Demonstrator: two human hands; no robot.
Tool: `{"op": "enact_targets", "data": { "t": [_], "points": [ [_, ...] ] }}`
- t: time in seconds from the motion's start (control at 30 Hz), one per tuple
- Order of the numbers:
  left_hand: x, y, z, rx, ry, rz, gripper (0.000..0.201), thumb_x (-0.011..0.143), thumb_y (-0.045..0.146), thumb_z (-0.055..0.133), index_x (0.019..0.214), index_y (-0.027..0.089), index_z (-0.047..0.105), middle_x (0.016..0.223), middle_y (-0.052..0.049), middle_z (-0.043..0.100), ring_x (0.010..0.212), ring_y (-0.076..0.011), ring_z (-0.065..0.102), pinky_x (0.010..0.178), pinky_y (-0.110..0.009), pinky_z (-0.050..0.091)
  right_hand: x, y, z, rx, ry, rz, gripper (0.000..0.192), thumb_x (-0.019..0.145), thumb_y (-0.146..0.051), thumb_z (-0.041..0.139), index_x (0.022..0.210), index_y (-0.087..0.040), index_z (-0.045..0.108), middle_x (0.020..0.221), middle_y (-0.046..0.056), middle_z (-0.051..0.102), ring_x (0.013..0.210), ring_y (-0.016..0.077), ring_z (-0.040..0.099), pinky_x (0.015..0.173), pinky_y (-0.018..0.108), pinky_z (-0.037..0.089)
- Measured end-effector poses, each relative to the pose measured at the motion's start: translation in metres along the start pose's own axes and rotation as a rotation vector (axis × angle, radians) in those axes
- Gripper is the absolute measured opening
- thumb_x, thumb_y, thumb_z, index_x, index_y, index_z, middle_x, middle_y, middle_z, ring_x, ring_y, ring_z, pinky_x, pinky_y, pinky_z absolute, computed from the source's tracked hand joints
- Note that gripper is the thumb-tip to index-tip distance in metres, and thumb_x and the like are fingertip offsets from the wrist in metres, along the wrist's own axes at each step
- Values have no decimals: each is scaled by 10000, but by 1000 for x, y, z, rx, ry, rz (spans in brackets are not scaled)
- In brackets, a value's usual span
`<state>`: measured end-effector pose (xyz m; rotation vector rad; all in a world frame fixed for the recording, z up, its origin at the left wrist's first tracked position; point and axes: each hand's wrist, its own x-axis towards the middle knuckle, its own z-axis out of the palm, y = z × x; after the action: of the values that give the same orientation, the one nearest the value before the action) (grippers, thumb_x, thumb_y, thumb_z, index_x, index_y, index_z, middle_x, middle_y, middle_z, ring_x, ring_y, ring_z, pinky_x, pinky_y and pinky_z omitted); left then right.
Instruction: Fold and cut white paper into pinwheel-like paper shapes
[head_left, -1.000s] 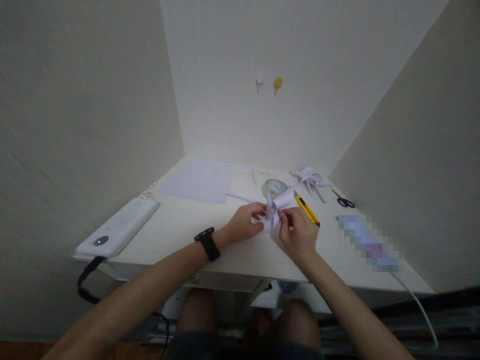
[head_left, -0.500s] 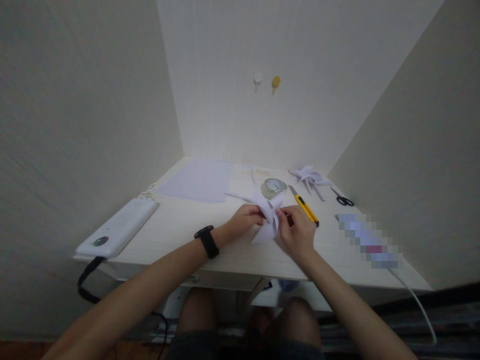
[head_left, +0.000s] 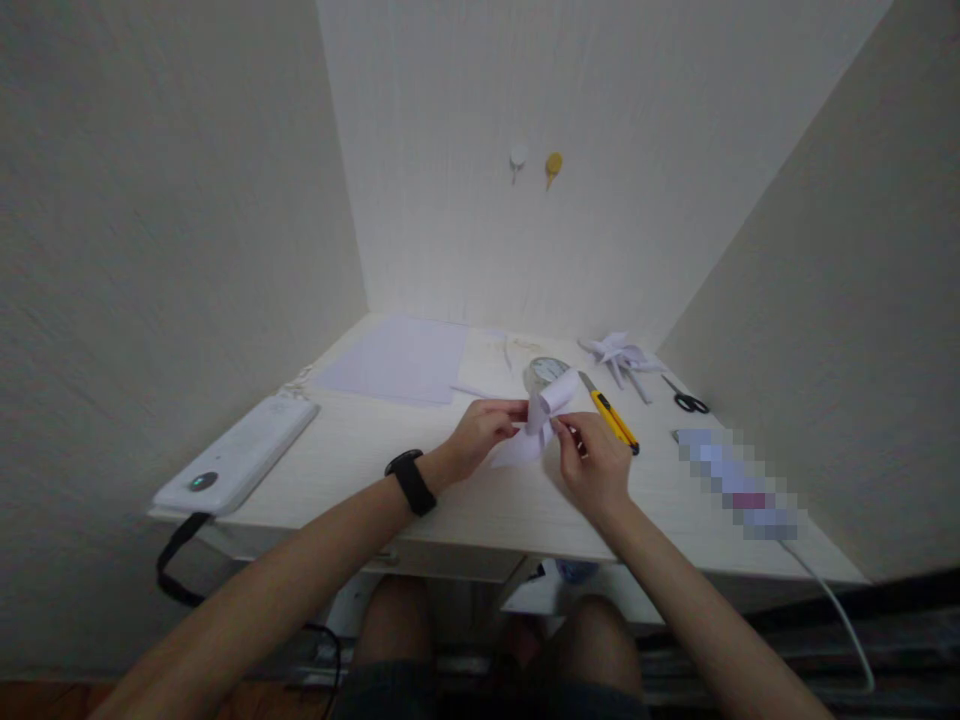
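Note:
My left hand [head_left: 480, 438] and my right hand [head_left: 592, 462] both pinch a small white folded paper piece [head_left: 538, 425] just above the white desk [head_left: 360, 460]. One flap of the paper curls up toward the tape roll [head_left: 546, 372] behind it. A black watch [head_left: 409, 481] sits on my left wrist. The yellow utility knife [head_left: 613, 420] lies right beside my right hand.
A sheet of pale paper [head_left: 397, 358] lies at the back left. A finished white paper shape [head_left: 621, 355] and black scissors [head_left: 687, 400] lie at the back right. A white power strip [head_left: 238, 458] rests at the left edge, a blurred object [head_left: 739, 480] at the right. Walls close in on three sides.
The paper piece has been turned between my fingers; its flap now curls upward to the right. Both hands stayed in nearly the same spot.

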<state>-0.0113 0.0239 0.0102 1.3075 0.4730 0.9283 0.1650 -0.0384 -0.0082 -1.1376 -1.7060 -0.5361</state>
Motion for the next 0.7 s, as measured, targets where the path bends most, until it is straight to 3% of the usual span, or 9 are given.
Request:
{"op": "enact_targets", "data": {
  "t": [0.17, 0.37, 0.57, 0.7],
  "points": [
    [1, 1, -1, 79, 70, 1, 214, 729, 233, 657, 889, 128, 752, 963, -98, 744, 893, -200, 656, 818, -312, 511, -1, 1, -1, 2, 5, -29, 103, 925, -125, 542, 937, -185, 625, 857, 65, 698, 767, 161, 648, 647, 264, 486],
    [4, -5, -3, 248, 44, 98, 245, 743, 301, 722, 906, 120, 696, 872, -72, 712, 753, -150, 627, 689, -271, 501, -1, -1, -2, 23, -37, -19, 128, 926, -117, 511, 907, -196, 610, 833, 57, 684, 764, 165, 643, 670, 276, 479],
    [5, -8, -4, 389, 7, 172, 157, 803, 289, 654, 837, 141, 614, 776, -21, 630, 699, -119, 559, 664, -251, 462, -4, -2, 0, 26, -66, -26, 136, 911, -102, 482, 922, -187, 588, 844, 64, 673, 772, 167, 639, 665, 269, 475],
    [4, -6, -1, 448, -46, 151, 101, 833, 256, 588, 818, 158, 578, 770, -11, 612, 728, -132, 557, 704, -267, 476, -2, -6, 0, 50, -81, -14, 134, 916, -109, 481, 903, -193, 584, 830, 56, 667, 766, 164, 633, 663, 267, 468]
  ]
}}
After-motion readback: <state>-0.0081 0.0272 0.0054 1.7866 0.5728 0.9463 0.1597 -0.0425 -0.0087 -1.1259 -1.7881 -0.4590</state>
